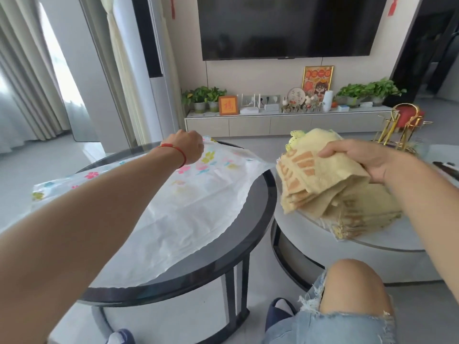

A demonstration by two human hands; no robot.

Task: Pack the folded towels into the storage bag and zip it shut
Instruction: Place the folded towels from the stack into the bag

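Left hand (188, 147) pinches flowered white storage bag (188, 209); right hand (367, 160) grips yellow folded towels (320, 184).

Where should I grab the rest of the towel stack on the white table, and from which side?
Grip the towel stack at its near-left folded edges, from the front. The layers lie aligned there; the right hand and its lifted towel cover the top.

2 hands (188, 147) (367, 160), 1 storage bag (188, 209), 2 round tables (248, 234) (372, 244), 1 television (285, 26).
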